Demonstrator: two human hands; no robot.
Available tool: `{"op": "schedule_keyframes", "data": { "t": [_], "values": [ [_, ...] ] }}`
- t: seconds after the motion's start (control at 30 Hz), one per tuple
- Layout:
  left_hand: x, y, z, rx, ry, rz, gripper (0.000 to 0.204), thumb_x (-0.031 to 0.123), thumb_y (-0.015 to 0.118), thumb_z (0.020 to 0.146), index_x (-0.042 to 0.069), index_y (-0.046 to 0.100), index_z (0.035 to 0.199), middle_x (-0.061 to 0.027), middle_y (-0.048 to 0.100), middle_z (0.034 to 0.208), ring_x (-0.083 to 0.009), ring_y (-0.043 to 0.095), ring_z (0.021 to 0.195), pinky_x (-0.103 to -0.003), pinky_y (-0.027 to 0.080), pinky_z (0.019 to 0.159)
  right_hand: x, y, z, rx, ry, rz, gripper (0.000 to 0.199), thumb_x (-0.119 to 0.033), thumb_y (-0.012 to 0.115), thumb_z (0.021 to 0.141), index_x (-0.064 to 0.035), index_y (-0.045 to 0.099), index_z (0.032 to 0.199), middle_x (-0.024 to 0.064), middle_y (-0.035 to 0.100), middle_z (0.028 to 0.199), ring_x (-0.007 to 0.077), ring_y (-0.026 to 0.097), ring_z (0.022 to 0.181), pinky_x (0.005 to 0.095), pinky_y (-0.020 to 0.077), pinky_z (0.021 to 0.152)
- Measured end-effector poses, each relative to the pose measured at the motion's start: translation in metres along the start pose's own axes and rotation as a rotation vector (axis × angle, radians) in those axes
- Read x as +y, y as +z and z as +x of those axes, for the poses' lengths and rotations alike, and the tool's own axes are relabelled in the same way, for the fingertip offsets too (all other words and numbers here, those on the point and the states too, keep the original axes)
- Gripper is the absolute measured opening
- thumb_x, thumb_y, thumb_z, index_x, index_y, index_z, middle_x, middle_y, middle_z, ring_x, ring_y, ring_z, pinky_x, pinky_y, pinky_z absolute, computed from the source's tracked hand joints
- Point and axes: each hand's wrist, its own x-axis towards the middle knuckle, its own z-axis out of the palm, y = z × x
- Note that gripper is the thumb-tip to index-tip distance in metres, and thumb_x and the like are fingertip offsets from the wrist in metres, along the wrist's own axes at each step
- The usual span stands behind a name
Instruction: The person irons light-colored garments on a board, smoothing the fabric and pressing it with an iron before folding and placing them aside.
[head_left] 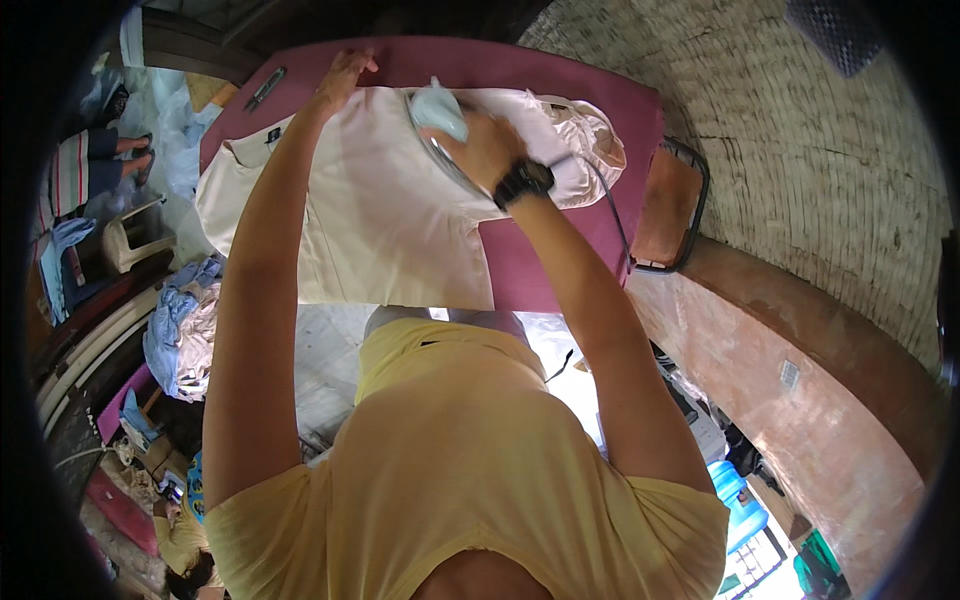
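A cream short-sleeved shirt (390, 230) lies spread over a maroon ironing board (560, 260). My right hand (485, 150), slightly blurred and with a dark watch at the wrist, grips a clothes iron (438, 112) with a pale blue body. The iron rests on the shirt near its far side, and its dark cord (610, 200) runs off to the right. At the board's far edge, my left hand (345, 75) reaches past the shirt with its fingers stretched out, beside the cloth's upper border. Bunched fabric shows at the shirt's right end.
A small dark green tool (264, 88) lies at the board's far left. The board's black metal iron rest (690, 205) juts out at the right, close to a woven wall (800, 150). Crumpled clothes (182, 330) are piled at the left. Another person's legs (125, 155) show at the far left.
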Motion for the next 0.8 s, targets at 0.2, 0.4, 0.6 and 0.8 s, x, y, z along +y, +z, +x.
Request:
{"op": "schedule_keyframes", "data": {
  "t": [0.2, 0.4, 0.6, 0.8],
  "values": [
    [0.024, -0.004, -0.027, -0.022, 0.294, 0.242, 0.017, 0.016, 0.064, 0.082, 0.011, 0.062, 0.097, -0.0067, 0.055, 0.117, -0.0283, 0.051, 0.112, -0.041, 0.044, 0.094, 0.12, -0.098, -0.16, -0.161, 0.499, 0.169, 0.047, -0.041, 0.069, 0.086, -0.0048, 0.063, 0.115, 0.0113, 0.07, 0.081, 0.0288, 0.068, 0.066, 0.0388, 0.054, 0.062],
    [0.071, 0.006, -0.077, 0.185, 0.177, 0.452, 0.018, 0.008, 0.062, 0.08, 0.009, 0.054, 0.096, -0.0106, 0.062, 0.096, -0.0342, 0.059, 0.098, -0.043, 0.048, 0.081, 0.22, -0.18, -0.167, 0.473, 0.718, 0.03, 0.07, -0.062, 0.064, 0.081, 0.003, 0.065, 0.107, 0.0214, 0.07, 0.089, 0.0342, 0.069, 0.081, 0.041, 0.0533, 0.071],
    [0.13, 0.026, -0.163, 0.618, 0.156, 0.101, 0.014, 0.002, 0.058, 0.081, 0.003, 0.054, 0.094, -0.0149, 0.062, 0.089, -0.0332, 0.062, 0.084, -0.042, 0.051, 0.074, 0.267, -0.157, -0.129, 0.595, 0.791, -0.114, 0.091, -0.079, 0.053, 0.075, 0.0064, 0.068, 0.102, 0.0288, 0.067, 0.097, 0.0431, 0.064, 0.096, 0.0476, 0.0484, 0.088],
    [0.128, 0.065, -0.204, 1.108, -0.168, -0.91, 0.017, 0.012, 0.07, 0.088, 0.004, 0.057, 0.082, 0.0018, 0.055, 0.075, -0.0064, 0.052, 0.068, -0.021, 0.042, 0.06, 0.281, -0.137, -0.143, 0.662, 0.821, -0.107, 0.1, -0.083, 0.048, 0.074, 0.012, 0.067, 0.099, 0.0315, 0.066, 0.097, 0.0448, 0.063, 0.098, 0.0475, 0.0478, 0.089]
  ]
}}
